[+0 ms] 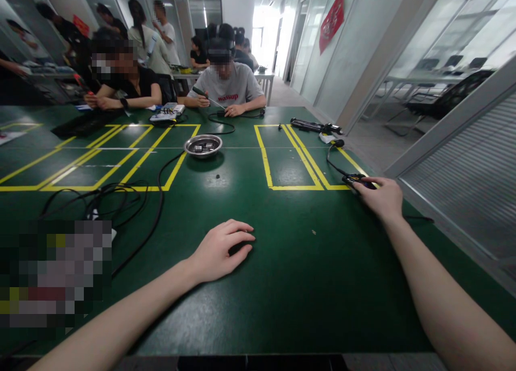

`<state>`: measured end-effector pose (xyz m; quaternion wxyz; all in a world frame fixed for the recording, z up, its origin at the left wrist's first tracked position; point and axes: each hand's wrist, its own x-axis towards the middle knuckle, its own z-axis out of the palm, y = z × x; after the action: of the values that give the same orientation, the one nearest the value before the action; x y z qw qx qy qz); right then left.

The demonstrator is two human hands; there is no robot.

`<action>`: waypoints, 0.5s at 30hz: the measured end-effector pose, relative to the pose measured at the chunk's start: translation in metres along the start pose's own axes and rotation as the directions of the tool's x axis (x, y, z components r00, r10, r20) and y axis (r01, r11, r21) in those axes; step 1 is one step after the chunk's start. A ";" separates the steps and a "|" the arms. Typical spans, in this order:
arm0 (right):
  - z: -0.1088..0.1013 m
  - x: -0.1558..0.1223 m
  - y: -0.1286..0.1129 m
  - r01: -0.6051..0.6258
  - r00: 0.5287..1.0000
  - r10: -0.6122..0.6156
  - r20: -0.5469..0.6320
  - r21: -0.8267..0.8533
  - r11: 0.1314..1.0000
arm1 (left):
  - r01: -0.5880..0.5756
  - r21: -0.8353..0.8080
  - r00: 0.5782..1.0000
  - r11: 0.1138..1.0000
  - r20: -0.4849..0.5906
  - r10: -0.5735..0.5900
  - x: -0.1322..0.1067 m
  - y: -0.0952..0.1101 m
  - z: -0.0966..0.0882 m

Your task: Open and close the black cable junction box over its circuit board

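My left hand [221,249] rests on the green table [290,263] in front of me, fingers curled over a small dark object [238,247] that I cannot make out. My right hand [381,198] reaches to the table's right edge and closes over a small black device [355,179] with red marks. A black cable [335,164] runs from that device toward the back. A small dark screw-like speck [217,176] lies on the table ahead.
A metal bowl [203,145] with small parts stands at mid-table inside yellow tape lines [266,164]. Black cables [121,199] coil at the left. A black tool [314,126] lies at the far right. Two people sit across the table, one holding a screwdriver.
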<state>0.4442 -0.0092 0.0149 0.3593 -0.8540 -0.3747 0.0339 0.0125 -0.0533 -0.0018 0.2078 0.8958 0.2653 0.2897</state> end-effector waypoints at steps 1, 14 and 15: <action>0.001 0.001 0.001 0.015 1.000 -0.015 0.000 -0.024 1.000 | 0.001 0.000 1.000 1.000 0.001 -0.001 0.000 0.000 0.000; 0.010 0.016 0.024 0.137 0.979 -0.161 -0.128 -0.178 0.974 | -0.015 0.008 1.000 1.000 0.004 0.015 0.000 0.000 0.001; 0.013 0.017 0.028 0.152 0.976 -0.178 -0.126 -0.194 0.969 | -0.013 0.009 1.000 1.000 0.008 0.013 0.000 0.000 0.001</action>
<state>0.4696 -0.0035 -0.0092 0.3068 -0.8493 -0.4196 -0.0919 0.0129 -0.0534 -0.0021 0.2028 0.8996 0.2598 0.2865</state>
